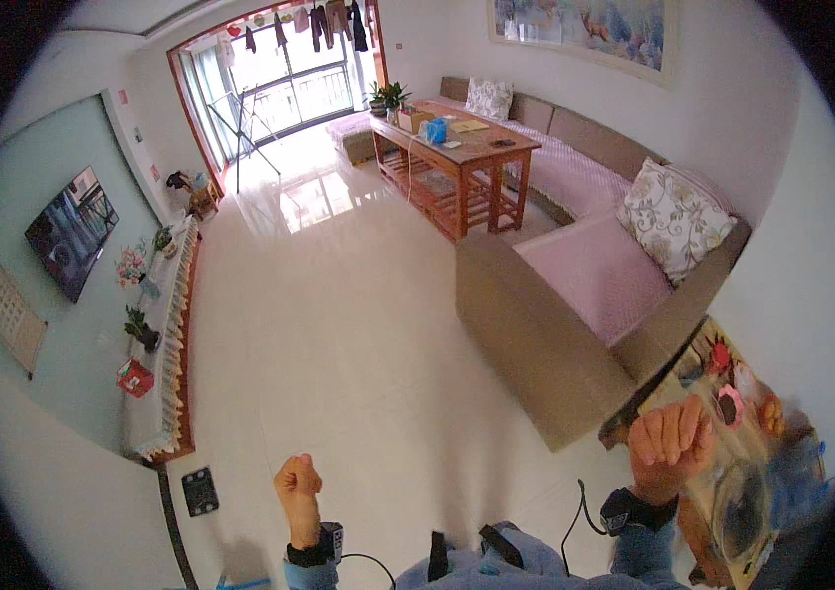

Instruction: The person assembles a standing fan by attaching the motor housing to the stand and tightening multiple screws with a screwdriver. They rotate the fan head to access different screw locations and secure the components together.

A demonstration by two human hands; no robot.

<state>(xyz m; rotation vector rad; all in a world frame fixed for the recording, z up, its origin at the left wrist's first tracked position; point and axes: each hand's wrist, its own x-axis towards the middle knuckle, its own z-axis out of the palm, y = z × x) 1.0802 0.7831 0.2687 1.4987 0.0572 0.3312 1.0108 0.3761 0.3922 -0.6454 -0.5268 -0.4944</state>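
Observation:
My left hand (299, 487) is raised above the pale floor with its fingers curled into a fist, and I see nothing in it. Higher up on the right, my right hand (671, 447) is also closed, with the knuckles showing and nothing visible in the fingers. It appears in front of a cluttered side table (708, 506) next to the sofa; whether it touches anything there I cannot tell. Near its fingers are a pink-rimmed thing with a dark centre (729, 405) and a red flower-like thing (719, 356). A dark band with a small device circles each wrist.
An L-shaped sofa (545, 354) with pink covers runs along the right wall. Before it stands a wooden table (486, 147) bearing a blue bag (434, 130). At left are a low cabinet (167, 324) and a wall television (73, 231). A black scale (200, 492) lies on the floor.

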